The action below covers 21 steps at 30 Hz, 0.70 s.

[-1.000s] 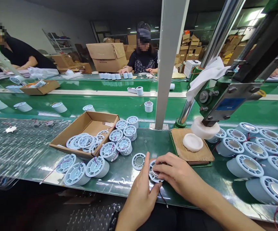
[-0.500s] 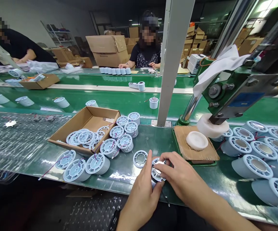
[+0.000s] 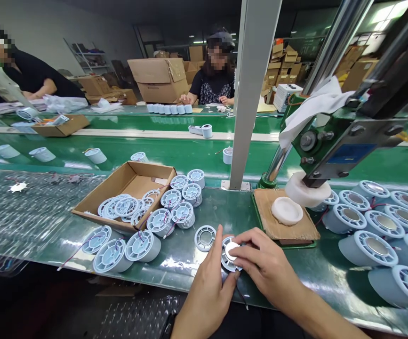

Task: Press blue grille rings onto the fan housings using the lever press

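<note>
My left hand (image 3: 209,289) is closed around the side of a light-blue round housing (image 3: 226,263), thumb at the near side and fingers stretched along the left. A shiny metal disc (image 3: 229,249) sits in the middle of the housing's slotted top. The fingertips of my right hand (image 3: 272,268) are closed on the disc's right edge. A dark wire (image 3: 241,296) hangs from the housing toward the bench edge. Just left of my hands, a light-blue slotted ring (image 3: 197,239) lies flat on the bench. My hands hide most of the housing's body.
A cardboard box (image 3: 94,188) of blue rings stands left, with wired housings (image 3: 142,245) around it. At right, a press (image 3: 334,141) overhangs a white round fixture (image 3: 286,210). Several disc-topped housings (image 3: 368,245) stand beyond. A metal post (image 3: 255,94) rises ahead; two people work across the line.
My right fingers have shifted from over the disc to its right edge, so more of the disc shows. The view has tilted slightly. The housing stays in my left hand.
</note>
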Tool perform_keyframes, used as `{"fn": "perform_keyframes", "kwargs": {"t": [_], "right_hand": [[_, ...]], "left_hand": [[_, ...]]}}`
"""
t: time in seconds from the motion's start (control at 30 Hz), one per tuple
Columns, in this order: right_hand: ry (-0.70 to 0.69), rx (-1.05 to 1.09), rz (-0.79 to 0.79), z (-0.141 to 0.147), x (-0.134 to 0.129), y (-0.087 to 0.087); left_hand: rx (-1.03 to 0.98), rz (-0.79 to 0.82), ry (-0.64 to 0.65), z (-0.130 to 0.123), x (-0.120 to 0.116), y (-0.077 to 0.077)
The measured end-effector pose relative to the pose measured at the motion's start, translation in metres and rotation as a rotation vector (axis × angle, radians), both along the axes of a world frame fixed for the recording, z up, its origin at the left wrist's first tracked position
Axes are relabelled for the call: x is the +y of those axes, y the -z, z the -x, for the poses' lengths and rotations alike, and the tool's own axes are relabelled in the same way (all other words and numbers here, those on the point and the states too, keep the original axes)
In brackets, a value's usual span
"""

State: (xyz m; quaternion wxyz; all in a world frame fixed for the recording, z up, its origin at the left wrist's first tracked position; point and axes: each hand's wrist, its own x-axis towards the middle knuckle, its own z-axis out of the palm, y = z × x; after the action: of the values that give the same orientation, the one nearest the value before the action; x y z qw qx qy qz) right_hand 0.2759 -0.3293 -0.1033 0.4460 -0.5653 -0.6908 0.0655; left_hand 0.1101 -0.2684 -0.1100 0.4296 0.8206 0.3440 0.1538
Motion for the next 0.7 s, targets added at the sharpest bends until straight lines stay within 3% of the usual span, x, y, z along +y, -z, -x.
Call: {"fn": "perform_keyframes", "kwargs": {"t": [0.23,0.33,0.53,0.7], "right_hand": [[-0.035,0.029,-0.111,0.004,0.0,0.0],[-0.012,-0.1,0.023,0.003,-0.002,-0.011],[-0.068,-0.598,0.253,0.007,0.007,-0.036],[-0.127,-0.704,0.345,0.01,0.016,-0.053]], "left_hand": [[-0.024,0.027,0.0,0.003,0.002,0.003],[-0.019,0.045,-0.006,0.003,0.001,0.004],[-0.065,0.056,-0.008,0.002,0.001,0.001],[-0.11,0.071,-0.053,0.002,-0.001,0.0]]}}
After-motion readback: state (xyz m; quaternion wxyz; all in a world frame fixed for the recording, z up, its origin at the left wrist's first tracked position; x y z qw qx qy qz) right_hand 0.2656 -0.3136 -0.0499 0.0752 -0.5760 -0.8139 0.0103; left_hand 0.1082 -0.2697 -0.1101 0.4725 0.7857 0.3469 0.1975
